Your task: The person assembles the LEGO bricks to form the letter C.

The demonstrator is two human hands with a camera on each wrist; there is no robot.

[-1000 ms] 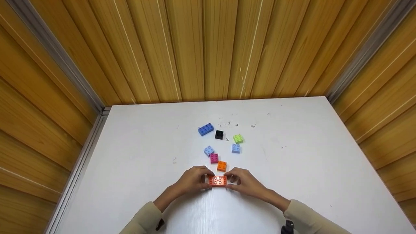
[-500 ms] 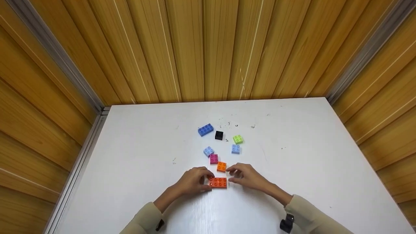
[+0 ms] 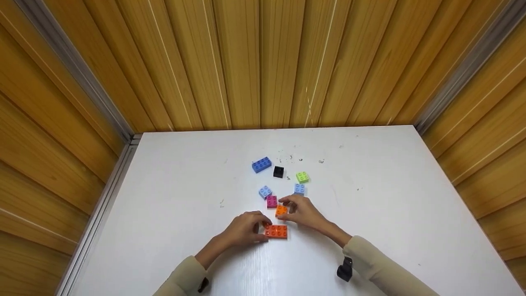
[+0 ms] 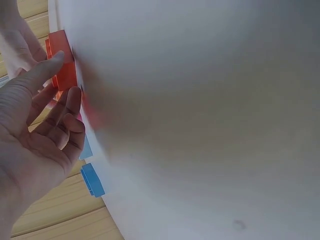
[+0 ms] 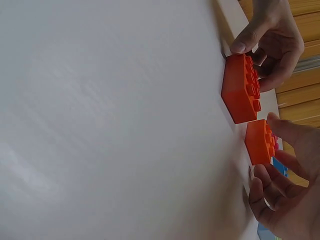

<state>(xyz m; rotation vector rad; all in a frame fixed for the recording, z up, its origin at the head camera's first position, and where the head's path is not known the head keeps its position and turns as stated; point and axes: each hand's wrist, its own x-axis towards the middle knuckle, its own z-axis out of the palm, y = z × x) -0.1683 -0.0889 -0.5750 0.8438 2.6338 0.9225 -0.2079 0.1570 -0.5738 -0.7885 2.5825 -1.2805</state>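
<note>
A long red-orange toy building brick (image 3: 277,231) with two rows of studs lies flat on the white table. My left hand (image 3: 243,228) holds its left end between thumb and fingers; the thumb lies along its near side in the left wrist view. Just beyond it, my right hand (image 3: 305,213) has thumb and index finger curled round a small orange brick (image 3: 281,211), thumb at the near side, index at the far side. In the right wrist view the small orange brick (image 5: 257,143) still sits on the table, close to the long brick (image 5: 239,90).
A magenta brick (image 3: 271,201) touches a light blue one (image 3: 265,191) behind the orange brick. Another light blue brick (image 3: 299,188) is partly behind my right hand. Farther back lie lime (image 3: 302,177), black (image 3: 278,172) and long blue (image 3: 261,164) bricks. Wooden-patterned walls (image 3: 246,74) enclose the table (image 3: 185,172).
My right hand has let go of the long brick's right end and moved forward around the small orange brick. My left hand has stayed on the long brick.
</note>
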